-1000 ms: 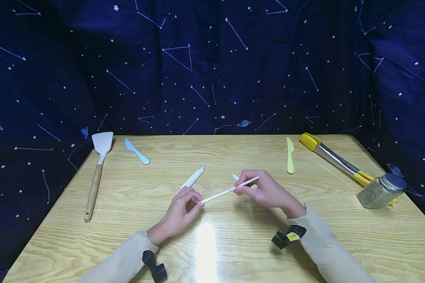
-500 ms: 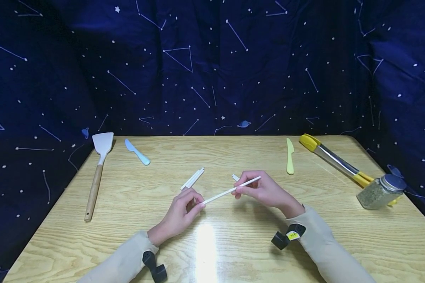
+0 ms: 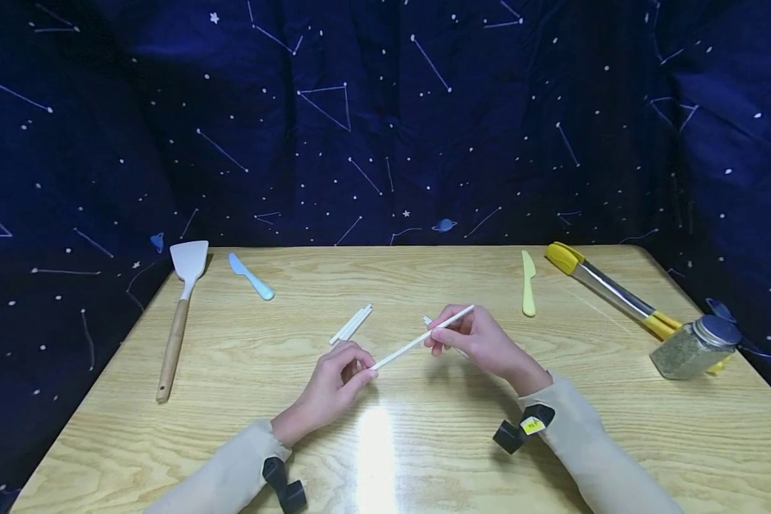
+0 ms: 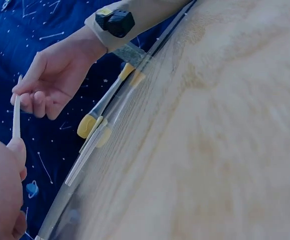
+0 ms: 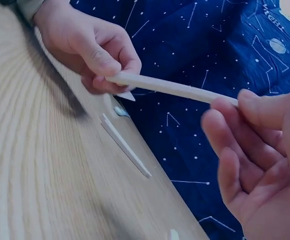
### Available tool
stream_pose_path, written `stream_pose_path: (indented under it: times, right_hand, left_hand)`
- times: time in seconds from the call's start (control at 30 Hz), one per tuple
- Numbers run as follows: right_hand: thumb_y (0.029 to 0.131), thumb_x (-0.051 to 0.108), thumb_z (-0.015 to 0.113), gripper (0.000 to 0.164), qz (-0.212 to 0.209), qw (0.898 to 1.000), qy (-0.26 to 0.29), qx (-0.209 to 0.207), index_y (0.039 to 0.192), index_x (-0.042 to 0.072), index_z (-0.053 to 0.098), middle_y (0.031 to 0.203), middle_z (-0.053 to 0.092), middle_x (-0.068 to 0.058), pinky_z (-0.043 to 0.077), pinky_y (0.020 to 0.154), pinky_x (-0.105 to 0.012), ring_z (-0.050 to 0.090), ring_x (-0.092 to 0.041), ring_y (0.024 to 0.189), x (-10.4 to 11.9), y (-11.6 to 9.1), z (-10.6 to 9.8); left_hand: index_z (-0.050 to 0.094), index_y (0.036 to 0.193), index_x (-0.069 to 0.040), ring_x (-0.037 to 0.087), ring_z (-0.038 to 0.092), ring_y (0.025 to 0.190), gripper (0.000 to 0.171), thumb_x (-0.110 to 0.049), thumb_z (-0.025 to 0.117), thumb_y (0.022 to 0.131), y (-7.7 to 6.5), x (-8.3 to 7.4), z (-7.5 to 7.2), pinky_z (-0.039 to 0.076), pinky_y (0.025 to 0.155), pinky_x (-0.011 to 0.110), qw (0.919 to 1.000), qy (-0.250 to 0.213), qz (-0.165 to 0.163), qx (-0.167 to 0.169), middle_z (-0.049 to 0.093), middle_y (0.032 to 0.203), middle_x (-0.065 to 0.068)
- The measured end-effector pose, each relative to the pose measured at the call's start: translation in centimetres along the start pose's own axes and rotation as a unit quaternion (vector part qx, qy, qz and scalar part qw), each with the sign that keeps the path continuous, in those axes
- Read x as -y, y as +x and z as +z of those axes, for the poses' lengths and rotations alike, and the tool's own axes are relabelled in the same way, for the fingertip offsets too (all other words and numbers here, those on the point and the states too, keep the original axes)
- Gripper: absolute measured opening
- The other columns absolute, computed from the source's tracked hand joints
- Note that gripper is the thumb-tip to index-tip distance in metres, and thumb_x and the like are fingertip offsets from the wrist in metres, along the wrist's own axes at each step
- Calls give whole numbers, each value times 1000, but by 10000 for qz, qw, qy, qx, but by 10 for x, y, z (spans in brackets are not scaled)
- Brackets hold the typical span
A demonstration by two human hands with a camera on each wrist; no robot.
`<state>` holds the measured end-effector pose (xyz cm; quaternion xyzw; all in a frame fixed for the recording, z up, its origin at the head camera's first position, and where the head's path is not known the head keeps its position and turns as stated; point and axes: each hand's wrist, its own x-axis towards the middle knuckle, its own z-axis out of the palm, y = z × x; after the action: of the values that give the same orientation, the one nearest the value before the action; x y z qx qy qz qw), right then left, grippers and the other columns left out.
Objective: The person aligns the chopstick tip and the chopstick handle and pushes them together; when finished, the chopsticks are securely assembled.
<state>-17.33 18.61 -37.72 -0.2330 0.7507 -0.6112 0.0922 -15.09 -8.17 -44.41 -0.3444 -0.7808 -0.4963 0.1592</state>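
Observation:
A slim white chopstick (image 3: pixel 398 355) is held slantwise above the table between both hands. My left hand (image 3: pixel 334 377) pinches its lower end with thumb and forefinger. Further up, my right hand (image 3: pixel 478 345) pinches it, and the upper end sticks out past the fingers. In the right wrist view, the chopstick (image 5: pixel 169 87) spans the gap between the two hands. Several more white chopsticks (image 3: pixel 351 325) lie just beyond my left hand. Behind my right hand lie other white chopsticks (image 3: pixel 427 320), mostly hidden by it.
On the left of the wooden table (image 3: pixel 385 282) lie a white spatula (image 3: pixel 178 318) with a wooden handle and a blue knife (image 3: pixel 251 276). To the right are a yellow knife (image 3: pixel 528 283), yellow-tipped tongs (image 3: pixel 610 288) and a jar of dried herbs (image 3: pixel 694 348). A starry curtain (image 3: pixel 385 121) hangs behind.
The chopstick's upper right end has risen, so it tilts more steeply. My right fingers have spread a little. My left hand has shifted very slightly right.

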Motion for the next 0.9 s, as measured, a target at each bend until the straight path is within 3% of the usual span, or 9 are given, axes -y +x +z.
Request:
stream_pose_path:
  times: [0.13, 0.23, 0.47, 0.6, 0.73, 0.9]
  right_hand:
    - [98, 7, 53, 25, 282, 9991, -21, -309, 106, -15, 60, 81, 69, -1, 53, 73, -25, 65, -10, 70, -1, -1, 0]
    - [102, 12, 44, 33, 261, 9991, 49, -318, 110, -17, 57, 83, 70, -3, 54, 74, -25, 65, -9, 71, -2, 0, 1]
    - [105, 15, 34, 41, -116, 9986, 495, -146, 109, -23, 49, 80, 66, 2, 54, 70, -23, 64, -8, 72, -5, 1, 0]
    - [104, 14, 35, 35, -40, 9977, 666, 97, 105, -15, 54, 80, 66, 1, 53, 70, -23, 63, -10, 73, -4, 1, 2]
    - [104, 15, 34, 29, 159, 9972, 668, 297, 102, -2, 58, 78, 63, 0, 50, 68, -23, 59, -9, 70, -2, 0, 4]
    - [104, 14, 33, 29, 330, 9970, 520, 467, 101, -2, 56, 72, 56, 1, 41, 63, -21, 49, -8, 63, 0, -1, 6]
  left_hand:
    - [63, 86, -5, 5, 43, 61, 11, 3, 70, 82, 3, -6, 3, 40, 48, 27, 9986, -383, -280, 247, 54, 70, 3]
    - [62, 88, -2, 8, 45, 59, 13, 7, 69, 81, 3, -9, 2, 39, 47, 26, 9964, -621, -379, 436, 57, 70, 8]
    - [54, 117, 2, 5, 55, 72, 37, 1, 70, 83, 10, -19, -1, 48, 59, 25, 9871, -1107, -452, 1069, 68, 92, 13]
    - [48, 128, 2, 6, 58, 79, 41, -3, 63, 90, 17, -25, 1, 50, 68, 26, 9820, -1311, -307, 1323, 71, 96, 12]
    - [45, 134, -1, 15, 64, 81, 40, -4, 54, 96, 25, -29, 4, 50, 73, 26, 9774, -1388, -321, 1565, 72, 100, 13]
    - [44, 135, -3, 21, 65, 84, 39, -5, 53, 97, 31, -35, 8, 49, 75, 26, 9728, -1422, -383, 1789, 71, 101, 13]
